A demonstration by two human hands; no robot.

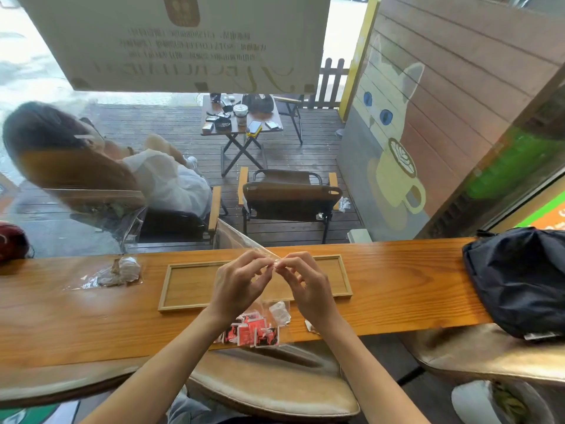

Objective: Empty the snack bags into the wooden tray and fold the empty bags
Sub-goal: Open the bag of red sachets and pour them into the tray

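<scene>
Left hand: the left hand point(237, 281) is up above the counter. Its thumb and fingers pinch the top edge of the clear bag point(269, 304).
Right hand: the right hand point(305, 284) pinches the same top edge, right next to the left one. The two hands almost touch at the fingertips.
Why held so: I think both hands hold the top so they can pull the bag open. It looks shut at the top.
Clear bag: it hangs down from the fingers, in front of the tray. The bottom rests near the front edge of the counter point(76, 319).
Snacks: small red and white packets point(252, 330) sit at the bottom of the bag. They are heavy, so they drop low.
Tray: the wooden tray point(189, 284) lies flat on the counter, just behind the hands. No snacks show in it. It is close, so tipping the bag in will be easy.
Other bag: a second clear bag point(117, 272) lies on the counter, left of the tray. It holds something pale and brown.
Dark bag: a dark bag point(516, 280) sits at the far right.
How far: just starting, I think. Nothing is folded.
</scene>
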